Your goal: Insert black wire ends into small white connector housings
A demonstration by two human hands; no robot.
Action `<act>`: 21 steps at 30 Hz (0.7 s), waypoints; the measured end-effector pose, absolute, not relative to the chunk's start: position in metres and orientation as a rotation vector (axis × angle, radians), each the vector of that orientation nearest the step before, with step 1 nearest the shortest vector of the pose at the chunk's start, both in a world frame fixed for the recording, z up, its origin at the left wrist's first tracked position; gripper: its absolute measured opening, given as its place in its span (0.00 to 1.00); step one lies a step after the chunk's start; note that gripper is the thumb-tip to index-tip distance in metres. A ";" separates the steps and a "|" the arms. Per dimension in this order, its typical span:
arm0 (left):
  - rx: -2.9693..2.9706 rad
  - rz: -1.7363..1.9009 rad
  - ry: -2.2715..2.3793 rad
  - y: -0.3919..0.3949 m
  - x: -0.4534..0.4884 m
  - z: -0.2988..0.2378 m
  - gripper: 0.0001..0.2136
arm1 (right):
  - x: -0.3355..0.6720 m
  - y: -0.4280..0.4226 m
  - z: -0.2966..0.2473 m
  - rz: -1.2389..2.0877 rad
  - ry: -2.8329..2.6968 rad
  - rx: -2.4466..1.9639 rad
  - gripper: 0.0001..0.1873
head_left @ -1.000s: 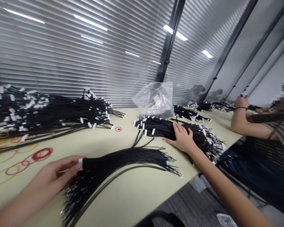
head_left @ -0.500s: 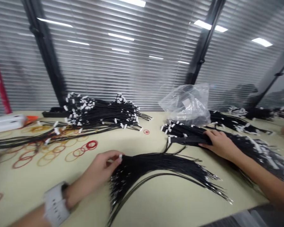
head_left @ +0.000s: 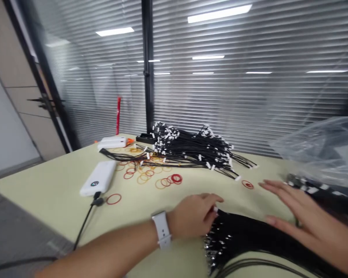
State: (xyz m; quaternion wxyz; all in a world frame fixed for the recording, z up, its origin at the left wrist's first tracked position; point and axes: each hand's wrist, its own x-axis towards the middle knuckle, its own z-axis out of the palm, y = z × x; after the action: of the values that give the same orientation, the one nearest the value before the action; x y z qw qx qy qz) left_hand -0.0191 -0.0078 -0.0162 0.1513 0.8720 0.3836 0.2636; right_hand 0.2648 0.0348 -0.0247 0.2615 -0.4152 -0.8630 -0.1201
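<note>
**Left hand pinches the cable end, right hand spreads wide**

Here's your left hand, fingers curled in on the thumb, pinching a small white connector at the near corner of the black cable bundle. That bundle lies across the tabletop right in front of you, running off to the right, silvery tips fanned out below your grip.

Over to your right hand: fingers long and apart, thumb held away, nothing gripped. The thumb overlaps the bundle's upper edge in view; whether it touches, you can't tell from here.

Now the handling! Each strand looks light and limp, the whole sheaf likely heavier and springier, and smooth jackets could slide past one another. Cup the full width mid-length to keep strands together; go gently at the connector and metal tips, probably the fragile parts.

Beyond your knuckles, red rubber bands lie loose, with a bigger cable pile behind them and a clear plastic bag off right.
</note>
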 end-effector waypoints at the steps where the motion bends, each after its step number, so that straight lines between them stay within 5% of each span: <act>1: 2.500 0.726 1.077 -0.007 -0.022 -0.010 0.20 | 0.242 0.027 -0.028 -0.229 -2.360 -1.099 0.33; 4: 2.461 0.572 1.000 0.007 -0.049 0.019 0.23 | 0.194 0.009 -0.042 -0.106 -2.533 -1.138 0.32; 12: 1.932 1.208 2.195 0.065 -0.184 0.033 0.17 | 0.184 0.017 -0.063 -0.453 -2.545 -0.856 0.22; 21: 1.343 1.790 2.516 0.067 -0.240 0.038 0.13 | 0.182 0.011 -0.057 -0.621 -2.486 -0.815 0.22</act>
State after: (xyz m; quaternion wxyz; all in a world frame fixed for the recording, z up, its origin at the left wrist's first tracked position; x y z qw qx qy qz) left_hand -0.2398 0.0673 0.0377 -0.1125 0.3962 0.7425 0.5282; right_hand 0.1815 0.0108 -0.0571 0.2243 -0.2953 -0.9010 -0.2250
